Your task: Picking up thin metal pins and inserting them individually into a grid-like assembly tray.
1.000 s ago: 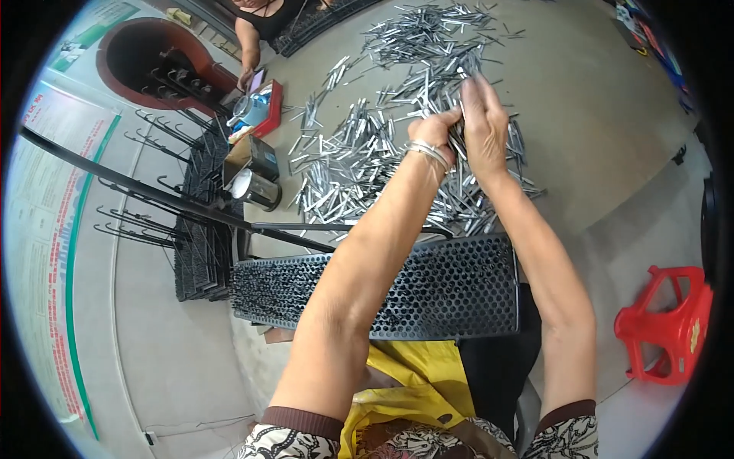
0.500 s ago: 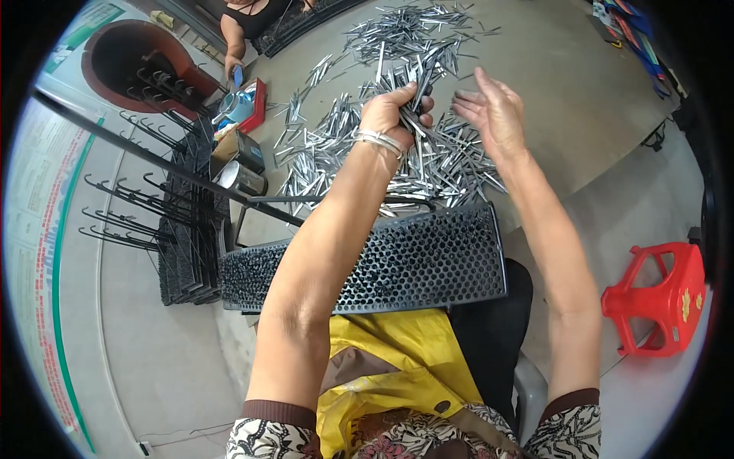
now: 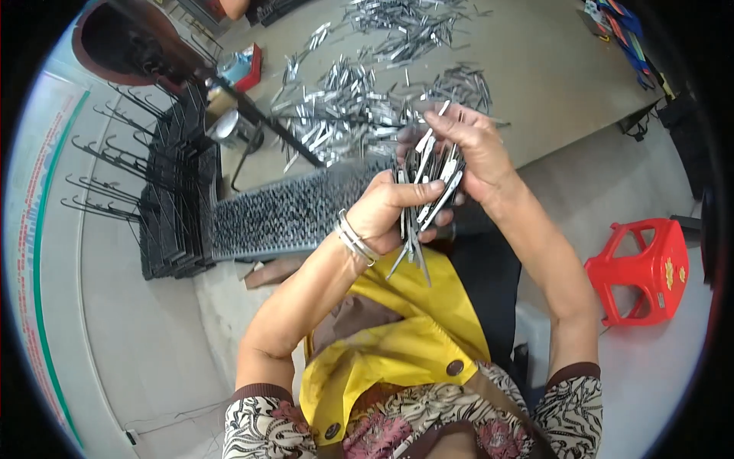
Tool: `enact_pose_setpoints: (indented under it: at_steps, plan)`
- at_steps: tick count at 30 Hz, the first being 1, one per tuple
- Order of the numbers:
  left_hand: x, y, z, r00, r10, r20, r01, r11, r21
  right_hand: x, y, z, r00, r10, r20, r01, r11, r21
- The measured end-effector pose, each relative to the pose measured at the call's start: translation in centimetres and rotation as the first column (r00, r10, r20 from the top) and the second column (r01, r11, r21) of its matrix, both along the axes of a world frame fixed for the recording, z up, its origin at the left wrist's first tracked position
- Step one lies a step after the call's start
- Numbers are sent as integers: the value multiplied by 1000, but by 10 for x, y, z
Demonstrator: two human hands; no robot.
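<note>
A bunch of thin silvery metal strips (image 3: 430, 172) stands roughly upright between my hands, over the front edge of the table. My left hand (image 3: 380, 205) is wrapped round its lower part, thumb across the front; a few strip ends stick out below at an angle. My right hand (image 3: 480, 149) closes on the upper part from the right, with its thumb against one pale strip; its other fingers are partly hidden behind the bunch. Behind my hands, loose metal strips (image 3: 336, 103) lie heaped on the table (image 3: 550, 84). Beside my left hand is a black perforated tray (image 3: 267, 222).
Stacked black racks with hooked rods (image 3: 164, 206) stand at the left, near a metal can (image 3: 233, 130) and a red bin (image 3: 252, 69). A dark bar (image 3: 283, 138) crosses above the tray. At right stands a red plastic stool (image 3: 642, 268). Part of another person (image 3: 235, 8) shows at the far edge.
My left hand has drawn the strips from the heap toward me. My right hand, open and apart before, has closed on their upper part. The perforated tray now appears further left.
</note>
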State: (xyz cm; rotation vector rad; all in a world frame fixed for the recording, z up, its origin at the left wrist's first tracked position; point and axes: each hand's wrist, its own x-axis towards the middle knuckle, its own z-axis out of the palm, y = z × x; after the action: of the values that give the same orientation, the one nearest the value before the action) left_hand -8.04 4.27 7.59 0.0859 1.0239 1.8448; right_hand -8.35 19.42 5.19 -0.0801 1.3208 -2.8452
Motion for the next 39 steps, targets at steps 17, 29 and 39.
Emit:
enact_pose_setpoints:
  at_steps: [17,29,39]
  plan:
    - [115,-90,-78,973,216,81,-207,973,-106,95,-47,-40,982,-53,183,97,966,-240]
    - [124,-92,-94,879,418,-228,-466,855,-229,144,-107,-86,921,-115,372,110,993,35]
    - [127,-88,-99,912,348,-214,-398,876,-273,156,-124,-94,898,26,440,-57,997,56]
